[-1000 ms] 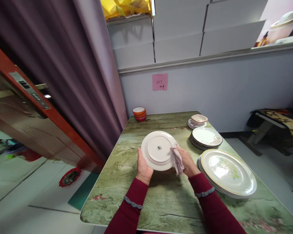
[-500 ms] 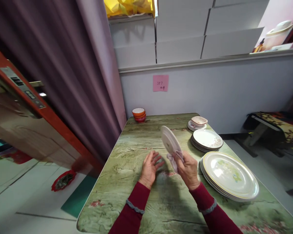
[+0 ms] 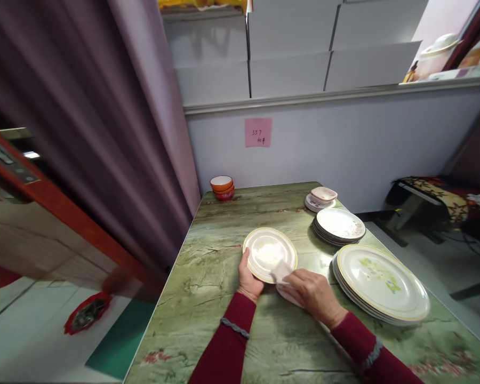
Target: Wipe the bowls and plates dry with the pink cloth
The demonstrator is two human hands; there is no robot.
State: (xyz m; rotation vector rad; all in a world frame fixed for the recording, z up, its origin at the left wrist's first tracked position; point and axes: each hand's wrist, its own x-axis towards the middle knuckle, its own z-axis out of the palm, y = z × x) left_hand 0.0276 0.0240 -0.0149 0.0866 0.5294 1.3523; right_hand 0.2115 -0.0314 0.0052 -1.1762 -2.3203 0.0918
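Note:
A small white plate (image 3: pixel 266 248) with a yellow rim faces up above the middle of the table. My left hand (image 3: pixel 249 278) grips its lower left edge, thumb on top and fingers beneath. Bunched in my right hand (image 3: pixel 314 294) is a pale pinkish cloth (image 3: pixel 285 273), which touches the plate's lower right rim. To the right of my right hand lies a stack of large oval plates (image 3: pixel 384 288) with a green floral design.
Behind the oval plates, a stack of round dark-rimmed plates (image 3: pixel 340 224) and small saucers topped by a bowl (image 3: pixel 324 195) line the table's right edge. Stacked orange and red bowls (image 3: pixel 222 186) stand at the back left corner. A purple curtain (image 3: pixel 144 106) hangs left of the wooden-patterned table (image 3: pixel 208 298).
The plate has turned from edge-on to face up. My left hand, empty before, has taken hold of its left edge. My right hand has shifted to the plate's lower right with the cloth.

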